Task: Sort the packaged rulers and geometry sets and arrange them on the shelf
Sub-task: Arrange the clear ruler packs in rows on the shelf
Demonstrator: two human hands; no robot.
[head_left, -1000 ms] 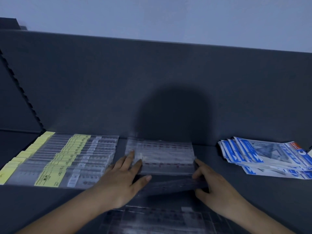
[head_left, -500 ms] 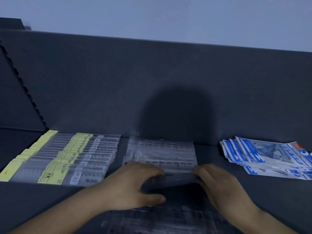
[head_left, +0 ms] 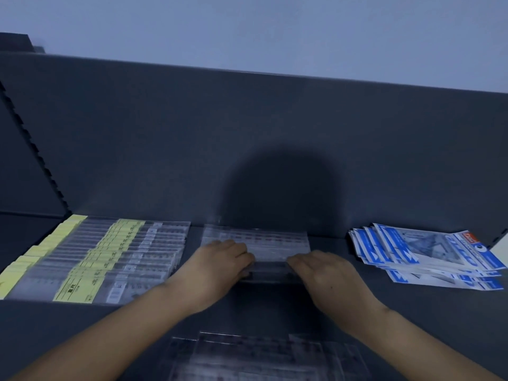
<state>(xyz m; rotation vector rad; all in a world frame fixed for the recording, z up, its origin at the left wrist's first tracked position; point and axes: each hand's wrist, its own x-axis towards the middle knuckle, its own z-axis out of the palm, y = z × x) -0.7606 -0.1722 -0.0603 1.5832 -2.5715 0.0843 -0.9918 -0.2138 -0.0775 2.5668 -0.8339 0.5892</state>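
A small stack of clear-packaged rulers (head_left: 255, 240) lies on the dark shelf (head_left: 343, 292) at the middle, against the back panel. My left hand (head_left: 217, 268) and my right hand (head_left: 327, 273) grip the two ends of a dark ruler pack (head_left: 270, 272) at the stack's near edge, fingers curled over it. A row of ruler packs with yellow labels (head_left: 90, 259) fills the shelf's left part. Blue-and-white geometry set packs (head_left: 423, 254) are fanned out at the right. More clear ruler packs (head_left: 253, 356) lie loose near the front edge below my arms.
A dark back panel (head_left: 247, 138) rises behind the shelf, with a notched upright (head_left: 30, 144) at the left. A pale card corner (head_left: 501, 250) shows at the far right edge. Bare shelf surface lies between the middle stack and the geometry sets.
Both hands have moved forward from flat on the stack to curled round the ends of the dark ruler pack, bringing it up to the stack's near edge.
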